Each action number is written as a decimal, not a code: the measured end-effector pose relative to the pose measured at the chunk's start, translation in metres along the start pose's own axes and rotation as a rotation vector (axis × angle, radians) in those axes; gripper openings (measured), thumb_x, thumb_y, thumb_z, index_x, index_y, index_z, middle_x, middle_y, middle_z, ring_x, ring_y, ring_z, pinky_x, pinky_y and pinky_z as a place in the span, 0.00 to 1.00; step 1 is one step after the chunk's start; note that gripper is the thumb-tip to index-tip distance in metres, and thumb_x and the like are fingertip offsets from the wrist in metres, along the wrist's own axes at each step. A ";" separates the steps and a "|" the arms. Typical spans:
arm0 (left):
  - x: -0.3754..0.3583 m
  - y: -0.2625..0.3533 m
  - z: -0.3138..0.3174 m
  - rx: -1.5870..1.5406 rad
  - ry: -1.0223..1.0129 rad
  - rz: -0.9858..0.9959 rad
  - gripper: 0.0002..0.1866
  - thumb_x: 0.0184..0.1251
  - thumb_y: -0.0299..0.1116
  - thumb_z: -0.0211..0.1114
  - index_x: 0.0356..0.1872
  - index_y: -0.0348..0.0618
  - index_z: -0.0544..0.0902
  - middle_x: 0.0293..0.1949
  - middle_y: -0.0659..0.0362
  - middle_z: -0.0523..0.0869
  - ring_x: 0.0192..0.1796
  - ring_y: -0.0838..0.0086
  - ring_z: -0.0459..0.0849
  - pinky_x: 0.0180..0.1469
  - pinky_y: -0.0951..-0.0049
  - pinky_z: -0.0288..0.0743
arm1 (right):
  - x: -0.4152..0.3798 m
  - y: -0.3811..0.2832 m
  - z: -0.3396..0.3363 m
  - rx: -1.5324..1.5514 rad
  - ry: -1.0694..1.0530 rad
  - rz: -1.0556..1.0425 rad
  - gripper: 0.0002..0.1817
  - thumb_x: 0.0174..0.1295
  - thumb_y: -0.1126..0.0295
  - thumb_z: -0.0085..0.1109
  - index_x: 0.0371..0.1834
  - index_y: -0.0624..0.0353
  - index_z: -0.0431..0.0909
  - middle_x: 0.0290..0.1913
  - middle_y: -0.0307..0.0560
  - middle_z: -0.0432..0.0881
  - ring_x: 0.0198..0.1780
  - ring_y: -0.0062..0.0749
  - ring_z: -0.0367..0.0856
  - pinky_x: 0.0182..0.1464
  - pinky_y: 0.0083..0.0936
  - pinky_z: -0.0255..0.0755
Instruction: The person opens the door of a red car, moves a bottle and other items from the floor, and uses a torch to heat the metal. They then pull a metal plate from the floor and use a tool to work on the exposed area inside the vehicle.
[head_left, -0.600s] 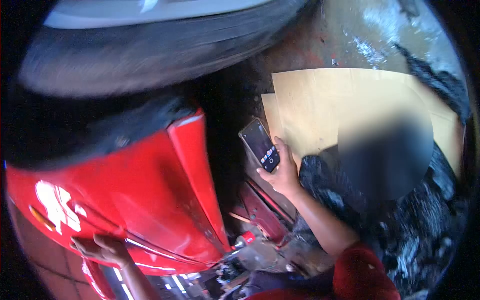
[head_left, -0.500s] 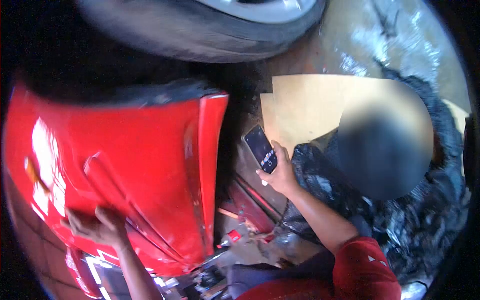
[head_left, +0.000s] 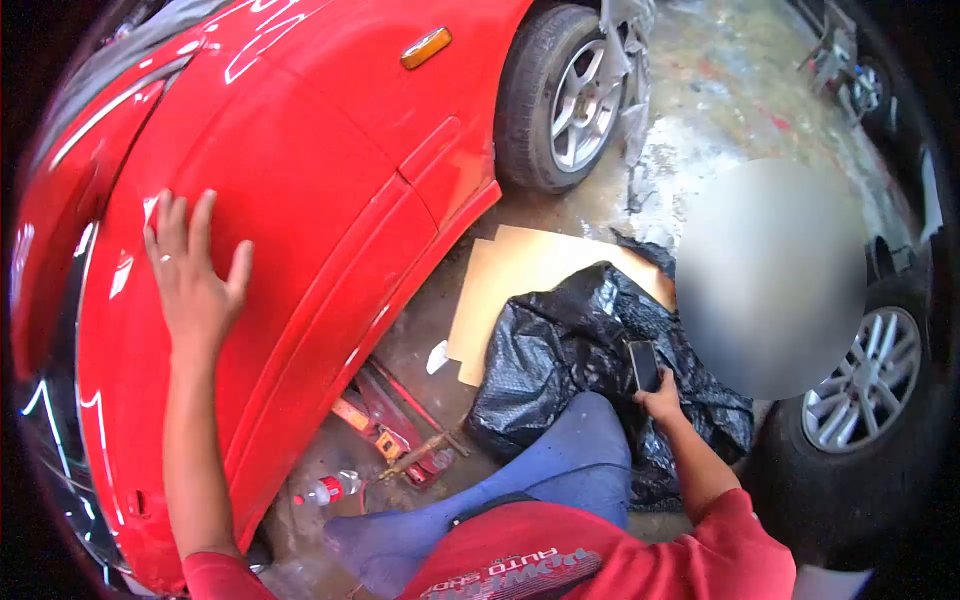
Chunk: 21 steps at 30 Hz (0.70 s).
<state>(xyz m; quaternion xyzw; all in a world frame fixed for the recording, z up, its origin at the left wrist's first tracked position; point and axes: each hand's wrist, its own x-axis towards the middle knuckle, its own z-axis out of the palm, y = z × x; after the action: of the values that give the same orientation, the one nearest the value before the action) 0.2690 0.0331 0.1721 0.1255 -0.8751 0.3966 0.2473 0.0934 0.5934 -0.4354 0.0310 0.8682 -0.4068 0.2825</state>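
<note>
My left hand (head_left: 193, 275) rests with spread fingers on or just over the glossy red body panel of a car (head_left: 300, 190). A ring-like glint shows on one finger. On the other side, my right hand (head_left: 660, 400) is closed around the lower end of a dark smartphone (head_left: 643, 364), held upright above crumpled black plastic sheeting (head_left: 560, 330). Its screen looks dark.
Tan cardboard (head_left: 520, 270) lies partly under the sheeting. A red floor jack (head_left: 395, 430) and a plastic bottle (head_left: 330, 488) sit beside the car. The car's front wheel (head_left: 565, 100) and another vehicle's wheel (head_left: 865, 380) flank the floor. A round blur hides part of the right side.
The view has swung round and pulled back, showing more of the car, my legs and the floor. The phone has stayed in my right hand, now over the black sheeting; my left hand remains at the car.
</note>
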 end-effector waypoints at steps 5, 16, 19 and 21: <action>-0.031 -0.052 0.037 0.050 0.096 0.148 0.47 0.76 0.44 0.73 0.92 0.55 0.60 0.91 0.51 0.61 0.93 0.57 0.54 0.93 0.49 0.50 | -0.074 -0.126 -0.012 -0.335 -0.264 -0.295 0.45 0.49 0.53 0.84 0.71 0.63 0.81 0.65 0.66 0.88 0.64 0.57 0.89 0.66 0.49 0.82; -0.039 -0.029 0.077 0.132 0.090 0.246 0.44 0.80 0.57 0.66 0.90 0.55 0.62 0.87 0.50 0.67 0.92 0.54 0.57 0.91 0.44 0.51 | -0.223 -0.483 0.142 -1.203 -0.862 -0.823 0.28 0.48 0.48 0.87 0.53 0.41 0.95 0.56 0.46 0.96 0.57 0.53 0.93 0.58 0.48 0.87; -0.048 -0.051 0.093 0.180 0.090 0.190 0.44 0.82 0.56 0.66 0.91 0.57 0.60 0.88 0.51 0.66 0.92 0.57 0.56 0.92 0.46 0.50 | -0.205 -0.485 0.098 -0.703 -0.782 -0.930 0.45 0.45 0.49 0.88 0.68 0.57 0.84 0.56 0.56 0.94 0.57 0.55 0.93 0.59 0.49 0.86; -0.045 -0.049 0.103 0.198 0.097 0.166 0.44 0.82 0.55 0.66 0.92 0.59 0.59 0.89 0.52 0.64 0.93 0.59 0.55 0.93 0.48 0.49 | -0.142 -0.431 0.103 -0.336 -0.639 -0.997 0.45 0.44 0.51 0.87 0.64 0.65 0.80 0.57 0.65 0.89 0.61 0.61 0.89 0.63 0.50 0.83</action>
<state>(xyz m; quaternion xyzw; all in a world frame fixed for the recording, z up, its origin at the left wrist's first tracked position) 0.2930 -0.0756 0.1210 0.0570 -0.8261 0.5056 0.2421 0.1378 0.2565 -0.1175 -0.5470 0.7028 -0.3369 0.3057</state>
